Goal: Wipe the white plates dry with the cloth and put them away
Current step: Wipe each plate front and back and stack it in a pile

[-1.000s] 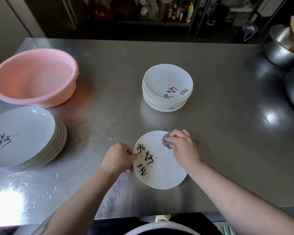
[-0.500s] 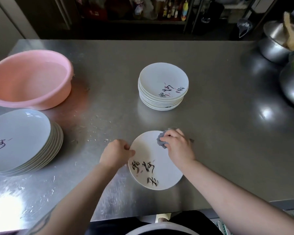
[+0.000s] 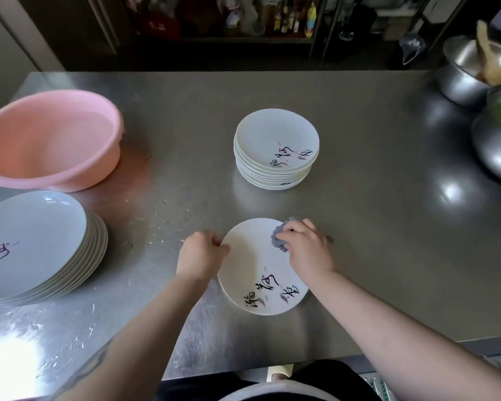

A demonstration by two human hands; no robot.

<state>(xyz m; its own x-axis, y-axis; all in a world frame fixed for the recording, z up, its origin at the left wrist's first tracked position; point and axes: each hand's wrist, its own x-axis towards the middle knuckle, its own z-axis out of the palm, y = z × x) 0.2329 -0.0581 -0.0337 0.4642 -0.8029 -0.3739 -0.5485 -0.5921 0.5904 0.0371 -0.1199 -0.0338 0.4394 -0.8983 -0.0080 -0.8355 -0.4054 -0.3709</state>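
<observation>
since the earlier frames the plate [image 3: 261, 273] has turned under the hands: its black brushed writing, first at the left edge, now sits along the near edge, and the grey cloth [image 3: 278, 241] stays at the plate's far right rim. the plate lies flat on the steel worktop [image 3: 373, 227], close to the near edge. the left hand [image 3: 200, 253] is curled and pinches the plate's left rim. the right hand [image 3: 304, 244] is bunched around the cloth and presses it onto the plate's upper right part.

beyond the plate, in the middle of the worktop, stands a stack of small white plates [image 3: 275, 149] with the same writing on the top one. at the left edge a stack of larger plates [image 3: 35, 244] rests, and behind it a pink basin [image 3: 49, 140]. water drops speckle the worktop between the large stack and the wiped plate. at the far right stand two metal bowls [image 3: 469, 76], one holding something green.
</observation>
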